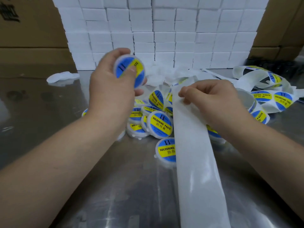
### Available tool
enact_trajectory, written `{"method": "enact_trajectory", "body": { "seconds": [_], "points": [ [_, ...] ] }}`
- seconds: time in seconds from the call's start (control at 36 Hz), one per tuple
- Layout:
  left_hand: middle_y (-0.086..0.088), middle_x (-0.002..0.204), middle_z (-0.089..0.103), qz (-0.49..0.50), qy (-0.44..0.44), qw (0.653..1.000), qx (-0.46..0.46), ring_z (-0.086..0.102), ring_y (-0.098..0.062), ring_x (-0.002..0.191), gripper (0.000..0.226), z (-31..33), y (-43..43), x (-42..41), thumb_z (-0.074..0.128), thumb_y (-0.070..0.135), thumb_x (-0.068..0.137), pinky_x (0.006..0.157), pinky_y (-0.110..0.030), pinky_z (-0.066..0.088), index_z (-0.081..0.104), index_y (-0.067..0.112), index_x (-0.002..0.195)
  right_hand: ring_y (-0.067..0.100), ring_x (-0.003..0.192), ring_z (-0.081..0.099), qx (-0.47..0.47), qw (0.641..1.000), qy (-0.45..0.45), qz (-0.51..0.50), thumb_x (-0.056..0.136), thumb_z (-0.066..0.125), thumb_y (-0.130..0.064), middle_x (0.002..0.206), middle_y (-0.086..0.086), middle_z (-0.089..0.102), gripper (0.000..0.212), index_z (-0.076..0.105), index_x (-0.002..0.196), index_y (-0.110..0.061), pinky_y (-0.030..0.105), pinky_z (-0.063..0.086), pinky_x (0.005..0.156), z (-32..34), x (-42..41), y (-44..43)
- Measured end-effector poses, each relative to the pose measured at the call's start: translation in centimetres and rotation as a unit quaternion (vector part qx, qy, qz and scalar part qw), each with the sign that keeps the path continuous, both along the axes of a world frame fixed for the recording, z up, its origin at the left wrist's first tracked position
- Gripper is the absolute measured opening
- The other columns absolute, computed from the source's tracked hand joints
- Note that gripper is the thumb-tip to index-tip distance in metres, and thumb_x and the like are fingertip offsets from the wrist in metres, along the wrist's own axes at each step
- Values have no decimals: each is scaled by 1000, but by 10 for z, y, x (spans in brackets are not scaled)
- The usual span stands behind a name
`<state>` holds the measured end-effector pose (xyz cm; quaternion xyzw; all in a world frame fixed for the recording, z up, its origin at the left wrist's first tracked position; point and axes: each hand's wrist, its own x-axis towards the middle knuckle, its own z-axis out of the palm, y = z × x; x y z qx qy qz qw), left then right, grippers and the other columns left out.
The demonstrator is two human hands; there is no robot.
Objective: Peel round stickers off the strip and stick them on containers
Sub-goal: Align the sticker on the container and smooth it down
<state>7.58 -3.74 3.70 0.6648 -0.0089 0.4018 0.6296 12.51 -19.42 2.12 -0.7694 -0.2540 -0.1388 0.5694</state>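
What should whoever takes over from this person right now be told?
Left hand grips a container already stickered, thumb pressing on its label.
Right hand pinches the strip, whose near stretch is bare backing.
Done: a pile of labelled containers lies between the hands on the metal table.
Left: stickers remain on the strip's coils at far right. The white pieces at the back are too blurred to identify.
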Motion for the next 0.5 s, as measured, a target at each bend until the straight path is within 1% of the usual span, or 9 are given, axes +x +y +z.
{"method": "enact_trajectory", "body": {
  "seconds": [0.06, 0.08, 0.17, 0.22, 0.28, 0.31, 0.39, 0.44, 0.5],
  "points": [
    [-1, 107, 59, -30, 21, 999, -6, 70, -14, 65, 26, 1, -1, -1, 51, 9, 92, 50, -19, 51, 52, 35, 94, 0, 45, 38, -2, 1000, -12, 3, 83, 61, -27, 63, 9, 55, 26, 64, 68, -6, 8, 27, 40, 0, 0, 0],
    [-2, 100, 61, -56, 37, 998, -2, 69, -14, 59, 24, -1, -5, -1, 50, 10, 93, 48, -20, 51, 52, 34, 94, -1, 45, 40, -11, 1000, -19, 10, 84, 62, -30, 63, 8, 57, 27, 64, 68, -8, 7, 27, 41, 0, -1, 1],
    [4, 66, 64, -121, 77, 989, 47, 60, -13, 42, 18, -8, -17, -4, 49, 16, 94, 40, -20, 47, 53, 33, 91, -5, 48, 45, -17, 999, -24, 34, 79, 55, -42, 58, -9, 57, 26, 64, 62, -24, 6, 31, 47, 0, -5, 3],
    [9, 56, 62, -142, 93, 982, 81, 57, -12, 38, 17, -12, -19, -4, 49, 20, 94, 39, -21, 47, 54, 36, 90, -5, 55, 48, -16, 998, -20, 56, 75, 49, -45, 59, -14, 57, 26, 61, 57, -32, 9, 36, 53, 2, -6, 3],
    [11, 55, 61, -147, 99, 979, 97, 55, -11, 37, 17, -14, -20, -5, 49, 22, 94, 39, -21, 47, 55, 37, 88, -2, 61, 51, -25, 997, -20, 77, 75, 49, -46, 62, -12, 59, 24, 61, 62, -29, 15, 41, 59, 1, -5, 2],
    [11, 56, 60, -148, 100, 979, 99, 54, -11, 36, 17, -15, -20, -5, 48, 23, 94, 39, -20, 46, 55, 37, 87, -2, 60, 50, -35, 996, -27, 81, 76, 52, -45, 62, -12, 58, 23, 61, 65, -27, 16, 41, 59, 0, -6, 2],
    [11, 58, 61, -137, 98, 980, 109, 51, -9, 35, 18, -17, -20, -5, 48, 25, 93, 39, -14, 41, 57, 39, 85, 0, 58, 47, -67, 993, -58, 73, 80, 65, -35, 60, -10, 56, 20, 58, 67, -21, 20, 40, 57, -3, -4, 2],
    [13, 58, 59, -116, 89, 980, 136, 49, -7, 34, 19, -18, -19, -5, 47, 28, 93, 38, -12, 38, 56, 42, 83, 1, 56, 44, -79, 992, -79, 61, 80, 65, -34, 57, -11, 52, 21, 55, 65, -23, 19, 36, 55, -4, -3, 3],
    [15, 55, 58, -102, 77, 979, 158, 46, -6, 33, 20, -19, -18, -4, 46, 30, 94, 37, -12, 37, 56, 42, 81, 1, 52, 42, -87, 990, -94, 54, 76, 57, -41, 51, -12, 46, 22, 51, 61, -26, 17, 32, 52, -4, -3, 4]
  ]
}}
